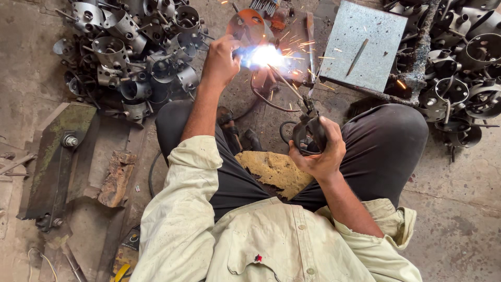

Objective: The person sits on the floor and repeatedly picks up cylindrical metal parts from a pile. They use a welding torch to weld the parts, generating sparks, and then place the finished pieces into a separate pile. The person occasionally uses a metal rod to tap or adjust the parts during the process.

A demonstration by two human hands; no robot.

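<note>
1. The left hand [222, 61] is stretched forward with its fingers curled tight around a round metal part [246, 26] with an orange-tinted face, held at the part's lower edge.
2. The right hand [322, 149] is clenched around the dark handle of an electrode holder [309, 131]; a thin welding rod [284, 82] runs from it up and left.
3. The rod's tip meets the metal part in a white-blue arc [262, 56] — just right of the left hand — and sparks scatter to the right.
4. All this sits low over the concrete floor [459, 209], between the person's knees in dark trousers.
5. A heap of grey cylindrical metal housings [130, 49] lies on the floor to the left; a second heap [459, 73] lies to the right.
6. A square steel plate [364, 44] rests just right of the arc, with a slim rod [358, 56] lying on it.
7. A worn yellowish pad [274, 171] lies between the thighs — below the electrode holder.
</note>
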